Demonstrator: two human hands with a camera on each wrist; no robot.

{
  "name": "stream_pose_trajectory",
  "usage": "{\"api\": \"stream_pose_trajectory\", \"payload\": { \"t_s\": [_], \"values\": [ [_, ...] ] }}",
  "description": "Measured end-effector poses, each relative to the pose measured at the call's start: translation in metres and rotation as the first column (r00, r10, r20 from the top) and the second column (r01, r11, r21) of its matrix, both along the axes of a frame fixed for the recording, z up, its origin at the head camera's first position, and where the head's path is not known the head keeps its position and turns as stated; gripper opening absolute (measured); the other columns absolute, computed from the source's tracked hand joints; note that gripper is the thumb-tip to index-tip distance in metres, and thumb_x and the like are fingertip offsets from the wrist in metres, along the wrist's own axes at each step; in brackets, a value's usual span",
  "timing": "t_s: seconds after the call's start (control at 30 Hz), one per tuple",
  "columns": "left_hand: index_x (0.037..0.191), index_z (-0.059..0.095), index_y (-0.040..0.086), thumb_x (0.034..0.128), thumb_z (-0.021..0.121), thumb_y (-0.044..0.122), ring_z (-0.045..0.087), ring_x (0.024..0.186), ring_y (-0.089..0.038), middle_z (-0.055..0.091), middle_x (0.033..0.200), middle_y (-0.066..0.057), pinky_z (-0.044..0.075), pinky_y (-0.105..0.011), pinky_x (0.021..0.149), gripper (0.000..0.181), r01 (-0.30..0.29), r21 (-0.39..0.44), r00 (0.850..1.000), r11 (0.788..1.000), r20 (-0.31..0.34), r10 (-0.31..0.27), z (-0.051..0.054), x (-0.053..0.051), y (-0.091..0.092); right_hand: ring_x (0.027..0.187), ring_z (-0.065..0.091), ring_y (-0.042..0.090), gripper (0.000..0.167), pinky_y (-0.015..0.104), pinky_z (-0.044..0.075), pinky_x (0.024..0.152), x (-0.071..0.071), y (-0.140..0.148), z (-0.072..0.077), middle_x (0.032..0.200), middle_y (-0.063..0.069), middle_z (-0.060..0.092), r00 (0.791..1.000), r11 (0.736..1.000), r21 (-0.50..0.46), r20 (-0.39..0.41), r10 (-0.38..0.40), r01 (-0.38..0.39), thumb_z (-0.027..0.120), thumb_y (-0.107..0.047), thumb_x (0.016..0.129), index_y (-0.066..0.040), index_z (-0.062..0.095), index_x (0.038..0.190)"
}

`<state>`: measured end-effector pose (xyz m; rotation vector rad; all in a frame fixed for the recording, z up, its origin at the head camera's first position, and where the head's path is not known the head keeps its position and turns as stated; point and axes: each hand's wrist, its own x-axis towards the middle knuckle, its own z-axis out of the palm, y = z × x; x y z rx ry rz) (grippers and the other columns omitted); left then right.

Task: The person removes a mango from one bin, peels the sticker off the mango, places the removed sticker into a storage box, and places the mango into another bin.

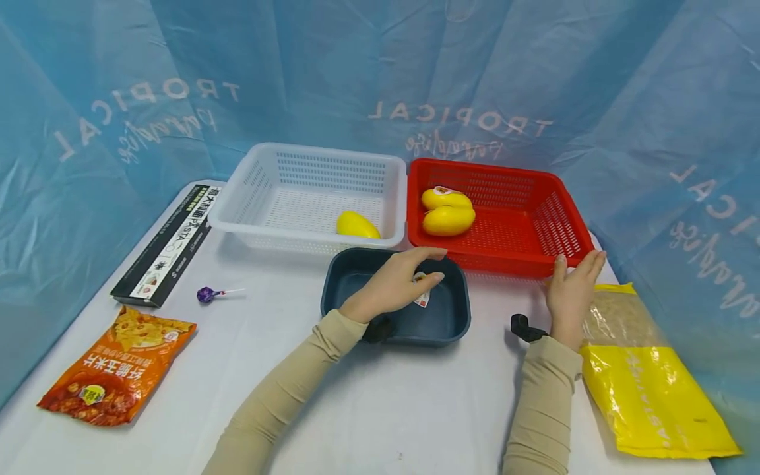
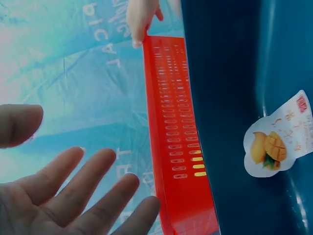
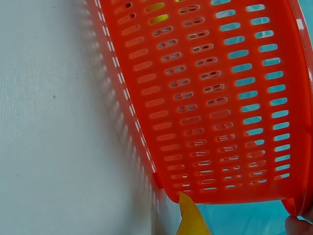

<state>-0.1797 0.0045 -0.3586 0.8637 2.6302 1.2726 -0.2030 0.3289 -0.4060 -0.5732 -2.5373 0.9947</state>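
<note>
My left hand hovers over the dark blue bin, its fingers extended with nothing between them; the left wrist view shows them spread apart. Inside that bin is a white label printed with a mango picture, partly hidden by the hand in the head view. At the near right corner of the red basket, my right hand touches the rim with fairly straight fingers. Two yellow mangoes lie in the basket's left part, one bearing a sticker. Only fingertips of the right hand appear in its wrist view.
A white basket holding one yellow mango stands left of the red one. Farther left lie a black pasta box, a purple lollipop and an orange snack bag. A yellow pasta bag lies at the right.
</note>
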Motion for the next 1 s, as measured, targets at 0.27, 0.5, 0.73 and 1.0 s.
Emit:
{"api": "stream_pose_trajectory", "payload": {
  "t_s": [0.27,0.5,0.73,1.0],
  "values": [
    [0.145,0.043,0.014,0.0937,0.062,0.034,0.044,0.136,-0.019,0.047,0.148,-0.001,0.037,-0.037,0.114,0.058,0.003,0.020,1.000,1.000,0.018,-0.004,0.010,-0.029,0.015,0.152,0.000,0.032,0.073,0.049,0.011,0.122,0.001,0.001,-0.002,0.164,0.014,-0.010,1.000,1.000,-0.007,-0.019,0.007,-0.007,0.030,-0.043,0.103,-0.004,-0.005,0.154],
    [0.147,0.041,0.017,0.0906,0.066,0.036,0.043,0.137,-0.024,0.044,0.150,-0.001,0.039,-0.039,0.112,0.064,-0.002,0.071,0.999,0.997,0.038,-0.001,0.018,-0.057,0.028,0.152,0.001,0.032,0.073,0.050,0.010,0.122,0.001,0.001,-0.002,0.164,0.013,-0.011,1.000,1.000,-0.007,-0.017,0.004,-0.004,0.030,-0.043,0.103,-0.005,-0.005,0.154],
    [0.146,0.041,0.018,0.0872,0.070,0.034,0.042,0.138,-0.024,0.046,0.149,-0.001,0.041,-0.042,0.111,0.068,-0.030,0.193,0.993,0.981,0.117,0.007,0.020,-0.082,0.038,0.151,0.001,0.033,0.073,0.049,0.010,0.122,-0.001,-0.001,-0.002,0.163,0.015,-0.009,0.999,1.000,-0.011,-0.049,0.015,-0.015,0.031,-0.042,0.103,-0.003,-0.004,0.154],
    [0.146,0.041,0.018,0.0859,0.072,0.032,0.042,0.138,-0.022,0.046,0.148,-0.005,0.041,-0.038,0.110,0.069,-0.032,0.194,0.991,0.980,0.134,0.005,0.021,-0.106,0.047,0.152,0.002,0.033,0.073,0.050,0.011,0.122,0.000,-0.001,-0.002,0.164,0.014,-0.008,0.999,1.000,-0.023,-0.045,0.003,-0.004,0.031,-0.043,0.103,-0.004,-0.004,0.154]
  ]
}}
